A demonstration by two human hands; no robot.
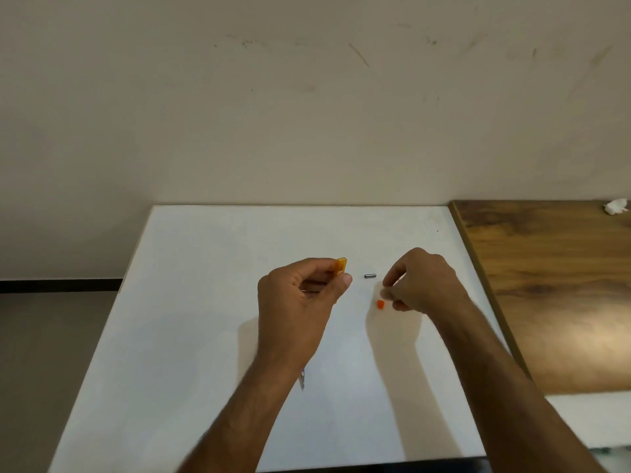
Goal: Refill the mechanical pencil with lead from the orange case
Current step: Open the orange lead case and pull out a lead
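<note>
Overall light: dim, warm indoor tone; white surface (205, 302) reads bluish-grey.
Shadows: soft-edged, under both forearms, falling toward the viewer from each grip.
Glare: warm bright patch on the wooden top (563, 302), right of the right hand (421, 283); no hard highlights on the white surface.
Sharpness: moderate; left hand (300, 295) fairly crisp, fingertips at the right grip slightly smeared.
Edge distortion: wide-angle bowing; surface edges splay outward toward the bottom corners.
Wall (307, 97): evenly lit, faint scuffs visible.
</note>
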